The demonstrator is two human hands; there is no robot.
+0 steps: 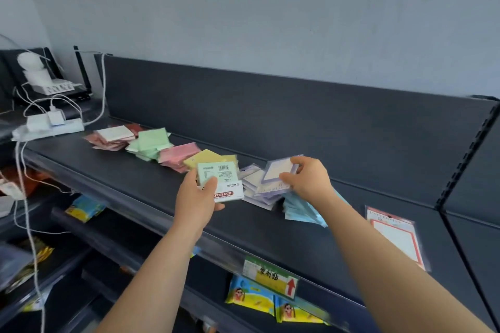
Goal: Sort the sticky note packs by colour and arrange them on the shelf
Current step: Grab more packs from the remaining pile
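Nearest us, the dark grey metal shelf [151, 194] carries a green and yellow price label [270, 276] on its front edge. Above that edge, our left hand [194, 197] grips a small stack of wrapped sticky note packs [216, 178], thumb across the pale green barcoded one on top, with a white "STICKY NOTE" label showing below it. Our right hand [311, 178] pinches a purple-bordered sticky note pack [280, 169] just above the loose purple pile [257, 189], with the light blue pile [300, 208] beside it and partly hidden by that forearm. A red-bordered pack [395, 235] lies apart at the right. Farther along the shelf run the yellow pile [209, 158], the pink pile [178, 154], the mint green pile [151, 142] and the reddish-brown pile [113, 135]. We judge sorting to be well along: the step in hand is laying the purple pack on its pile. Next, we need to let it go squarely, then match the pale green pack in the left hand to its own colour group farther left.
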